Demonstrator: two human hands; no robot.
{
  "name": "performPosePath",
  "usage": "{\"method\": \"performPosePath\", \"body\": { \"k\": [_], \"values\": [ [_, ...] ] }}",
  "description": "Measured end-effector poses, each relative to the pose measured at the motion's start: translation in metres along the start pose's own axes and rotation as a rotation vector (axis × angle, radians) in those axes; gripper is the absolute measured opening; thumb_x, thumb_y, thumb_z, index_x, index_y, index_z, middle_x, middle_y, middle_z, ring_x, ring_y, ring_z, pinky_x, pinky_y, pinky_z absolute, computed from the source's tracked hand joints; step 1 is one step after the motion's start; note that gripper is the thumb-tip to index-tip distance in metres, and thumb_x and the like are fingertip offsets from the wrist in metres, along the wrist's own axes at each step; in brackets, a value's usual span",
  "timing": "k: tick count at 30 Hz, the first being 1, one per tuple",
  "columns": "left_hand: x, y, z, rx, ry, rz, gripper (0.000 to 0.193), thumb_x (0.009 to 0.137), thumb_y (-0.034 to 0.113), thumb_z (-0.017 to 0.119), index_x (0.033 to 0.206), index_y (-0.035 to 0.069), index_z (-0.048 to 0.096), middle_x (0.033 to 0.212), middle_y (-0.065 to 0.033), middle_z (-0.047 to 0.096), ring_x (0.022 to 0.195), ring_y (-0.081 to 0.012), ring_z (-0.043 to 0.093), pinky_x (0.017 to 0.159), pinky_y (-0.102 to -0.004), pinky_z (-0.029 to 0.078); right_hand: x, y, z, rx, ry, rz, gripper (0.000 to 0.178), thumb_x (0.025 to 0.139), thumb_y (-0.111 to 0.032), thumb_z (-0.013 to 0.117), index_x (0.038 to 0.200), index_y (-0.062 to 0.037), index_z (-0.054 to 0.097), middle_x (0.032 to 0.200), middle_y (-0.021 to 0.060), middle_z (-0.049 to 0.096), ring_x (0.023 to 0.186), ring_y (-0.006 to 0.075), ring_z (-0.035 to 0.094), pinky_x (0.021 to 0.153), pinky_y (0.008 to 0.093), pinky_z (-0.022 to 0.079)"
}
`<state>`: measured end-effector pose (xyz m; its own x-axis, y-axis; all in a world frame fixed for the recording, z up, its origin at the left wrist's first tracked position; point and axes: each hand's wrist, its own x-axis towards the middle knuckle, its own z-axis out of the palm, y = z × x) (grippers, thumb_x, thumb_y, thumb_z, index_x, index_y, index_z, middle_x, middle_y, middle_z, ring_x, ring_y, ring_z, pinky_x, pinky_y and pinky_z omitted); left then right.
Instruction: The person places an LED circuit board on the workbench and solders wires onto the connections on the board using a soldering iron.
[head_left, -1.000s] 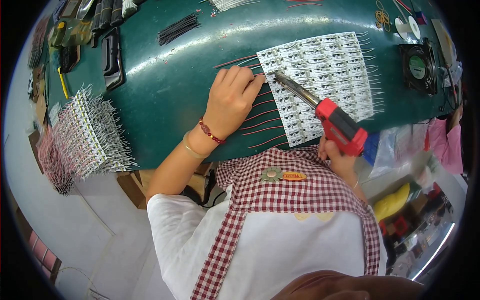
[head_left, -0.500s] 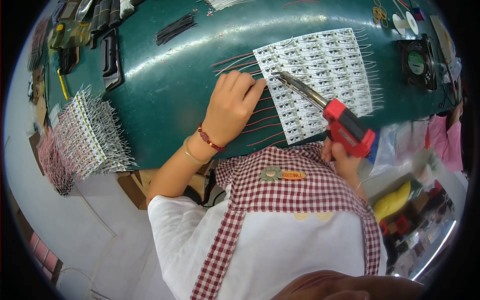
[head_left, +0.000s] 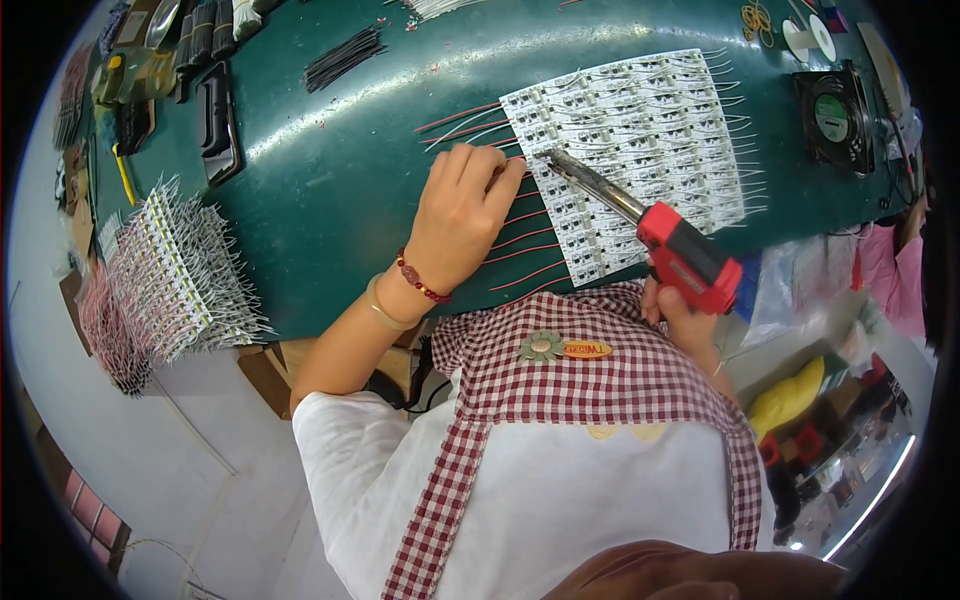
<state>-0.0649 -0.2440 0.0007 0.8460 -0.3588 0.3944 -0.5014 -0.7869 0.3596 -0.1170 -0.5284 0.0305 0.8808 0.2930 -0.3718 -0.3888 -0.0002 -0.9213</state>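
You are at the joining step, as far as the layout shows: your right hand [head_left: 682, 318] is wrapped around the handle of the red and black soldering iron [head_left: 690, 260], its tip over the left edge of the sheet of white circuit boards [head_left: 650, 150]. Whether the tip actually touches is too small to tell. The sheet lies flat on the green bench [head_left: 330, 200] in front of you, its lower corner close to your checked apron [head_left: 590, 375]. Your left hand [head_left: 460, 210] is at that same edge, thumb and forefinger drawn close together beside the iron's tip; they seem to pinch a wire end, but the fingers hide it, so you cannot count the grip as certain. Red wires [head_left: 525, 236] stick out from the edge above and below your fingers, with pale ones among the upper few. The move from here calls for a steady left hand, the wire end settled on its pad, and the hot tip kept clear of your fingertips and the neighbouring wires.
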Motion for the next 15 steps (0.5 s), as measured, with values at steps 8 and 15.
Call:
{"method": "performPosePath", "body": {
  "k": [8,15],
  "values": [
    [-0.002,0.002,0.002,-0.042,0.046,-0.037,0.028,0.069,-0.005,0.064,0.096,-0.001,0.065,0.082,-0.0079,0.053,0.072,-0.0224,0.052,0.063,-0.0319,0.045,-0.001,0.003,-0.003,-0.138,0.007,0.007,0.043,0.086,-0.035,0.066,0.103,0.0035,0.053,0.068,0.0081,0.056,0.052,0.0117,0.051,0.048,0.0229,0.041],
    [-0.002,0.003,0.004,-0.038,0.042,-0.055,0.027,0.069,-0.005,0.065,0.096,0.0,0.065,0.081,-0.008,0.052,0.072,-0.0222,0.052,0.063,-0.0321,0.045,-0.003,0.01,-0.003,-0.11,-0.002,0.001,0.047,0.087,-0.034,0.065,0.111,0.0042,0.052,0.069,0.0079,0.056,0.053,0.0119,0.051,0.048,0.0239,0.042]
  ]
}}
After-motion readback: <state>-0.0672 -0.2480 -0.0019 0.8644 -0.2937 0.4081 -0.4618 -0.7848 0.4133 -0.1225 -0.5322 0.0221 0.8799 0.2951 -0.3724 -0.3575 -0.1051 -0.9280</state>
